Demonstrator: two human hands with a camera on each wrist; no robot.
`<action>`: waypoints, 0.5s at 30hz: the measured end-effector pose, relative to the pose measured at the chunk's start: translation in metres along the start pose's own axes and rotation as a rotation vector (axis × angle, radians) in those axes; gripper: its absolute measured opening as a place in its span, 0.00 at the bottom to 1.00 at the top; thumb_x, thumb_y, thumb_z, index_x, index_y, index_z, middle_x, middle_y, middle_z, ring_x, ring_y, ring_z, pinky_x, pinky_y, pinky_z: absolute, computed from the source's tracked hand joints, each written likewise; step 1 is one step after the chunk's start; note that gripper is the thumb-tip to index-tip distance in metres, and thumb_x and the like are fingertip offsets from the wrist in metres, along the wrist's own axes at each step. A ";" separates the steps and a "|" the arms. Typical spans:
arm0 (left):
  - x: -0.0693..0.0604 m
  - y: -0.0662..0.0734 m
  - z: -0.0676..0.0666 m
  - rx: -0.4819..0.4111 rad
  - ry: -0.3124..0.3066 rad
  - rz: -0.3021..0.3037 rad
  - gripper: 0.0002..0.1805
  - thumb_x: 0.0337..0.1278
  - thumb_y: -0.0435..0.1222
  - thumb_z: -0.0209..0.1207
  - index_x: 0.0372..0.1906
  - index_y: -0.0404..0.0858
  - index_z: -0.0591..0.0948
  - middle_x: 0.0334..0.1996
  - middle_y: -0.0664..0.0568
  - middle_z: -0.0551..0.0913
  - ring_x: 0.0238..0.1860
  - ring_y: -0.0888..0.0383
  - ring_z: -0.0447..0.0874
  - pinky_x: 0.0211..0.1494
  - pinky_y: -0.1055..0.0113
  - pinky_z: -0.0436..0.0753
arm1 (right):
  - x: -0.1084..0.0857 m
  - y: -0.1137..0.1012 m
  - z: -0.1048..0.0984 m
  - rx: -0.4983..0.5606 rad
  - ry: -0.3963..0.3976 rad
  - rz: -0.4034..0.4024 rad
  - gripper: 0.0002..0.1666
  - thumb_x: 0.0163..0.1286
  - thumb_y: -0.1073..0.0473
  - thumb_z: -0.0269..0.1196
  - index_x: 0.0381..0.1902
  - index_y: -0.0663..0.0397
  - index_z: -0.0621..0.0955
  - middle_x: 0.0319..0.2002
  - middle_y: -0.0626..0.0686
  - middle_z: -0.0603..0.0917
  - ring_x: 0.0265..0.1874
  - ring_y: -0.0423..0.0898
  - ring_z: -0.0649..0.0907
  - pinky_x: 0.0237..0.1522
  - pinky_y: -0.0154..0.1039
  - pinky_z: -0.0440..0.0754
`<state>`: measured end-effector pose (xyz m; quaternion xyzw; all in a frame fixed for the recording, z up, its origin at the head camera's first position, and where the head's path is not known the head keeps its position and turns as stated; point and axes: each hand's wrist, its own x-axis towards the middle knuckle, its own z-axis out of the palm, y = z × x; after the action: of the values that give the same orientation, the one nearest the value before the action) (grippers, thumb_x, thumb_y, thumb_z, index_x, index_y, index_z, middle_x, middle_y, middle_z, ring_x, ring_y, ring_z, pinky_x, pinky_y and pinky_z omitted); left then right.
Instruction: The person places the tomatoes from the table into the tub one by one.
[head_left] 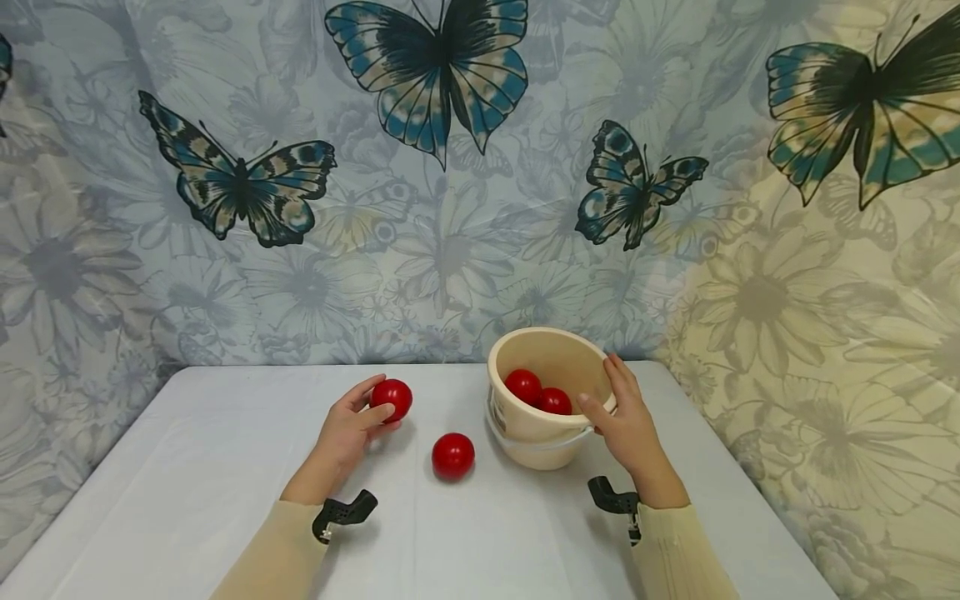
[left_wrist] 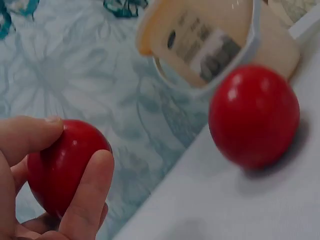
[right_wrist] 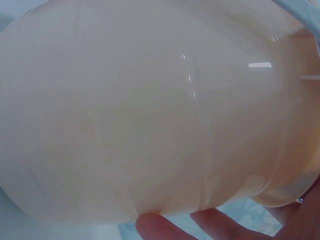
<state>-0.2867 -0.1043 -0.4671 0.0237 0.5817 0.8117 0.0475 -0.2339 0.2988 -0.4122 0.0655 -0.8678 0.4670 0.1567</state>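
Observation:
My left hand (head_left: 351, 429) holds a shiny red ball (head_left: 392, 400) between thumb and fingers, over the left-middle of the table; the left wrist view shows the fingers round this ball (left_wrist: 67, 167). Another red ball (head_left: 453, 457) lies on the table between that hand and a cream bucket (head_left: 536, 429). Inside the bucket two red balls (head_left: 522, 386) are visible; its bottom is hidden. My right hand (head_left: 626, 421) grips the bucket's right rim, the thumb at the near edge. In the right wrist view the bucket wall (right_wrist: 140, 110) fills most of the picture, with fingertips (right_wrist: 160, 227) against its side.
A white cloth covers the table (head_left: 187, 467). Behind it hangs a butterfly-patterned curtain (head_left: 450, 250), close to the bucket. The bucket's pale handle (head_left: 536, 447) hangs down round its front. A dark camera mount sits on each wrist.

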 end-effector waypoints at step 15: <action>-0.025 0.043 0.060 0.063 -0.228 0.090 0.32 0.60 0.24 0.63 0.70 0.36 0.71 0.63 0.38 0.68 0.58 0.40 0.75 0.48 0.49 0.85 | 0.000 0.000 0.000 -0.005 -0.001 -0.004 0.51 0.72 0.44 0.62 0.79 0.60 0.51 0.79 0.56 0.45 0.67 0.69 0.63 0.32 0.48 0.88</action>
<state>-0.2583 -0.0641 -0.4062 0.1433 0.5960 0.7864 0.0761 -0.2342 0.2991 -0.4118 0.0672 -0.8689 0.4645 0.1574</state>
